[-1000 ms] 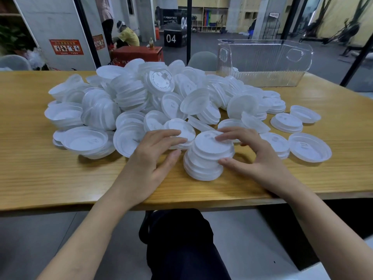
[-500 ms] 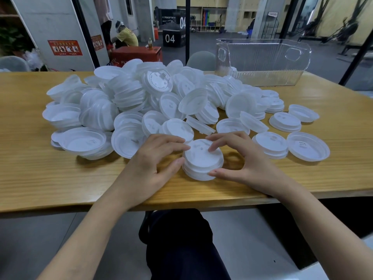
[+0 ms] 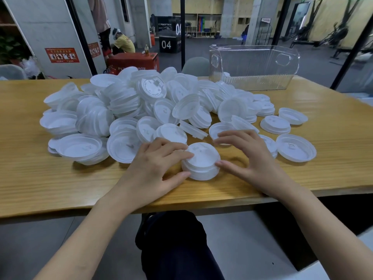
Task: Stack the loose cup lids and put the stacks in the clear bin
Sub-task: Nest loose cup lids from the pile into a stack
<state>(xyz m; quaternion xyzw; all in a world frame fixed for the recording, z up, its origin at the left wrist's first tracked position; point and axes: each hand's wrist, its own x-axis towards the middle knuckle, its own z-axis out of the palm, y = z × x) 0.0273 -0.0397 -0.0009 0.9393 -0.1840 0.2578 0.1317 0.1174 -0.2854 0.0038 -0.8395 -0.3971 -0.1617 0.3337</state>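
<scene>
Head view: what covers the pale wooden table?
— A heap of loose white plastic cup lids mid-table; a clear ribbed plastic bin at the far right corner.
— The hands?
— Near edge: left hand clasps a short stack of white lids; right hand relaxed, thumb touching it.
</scene>
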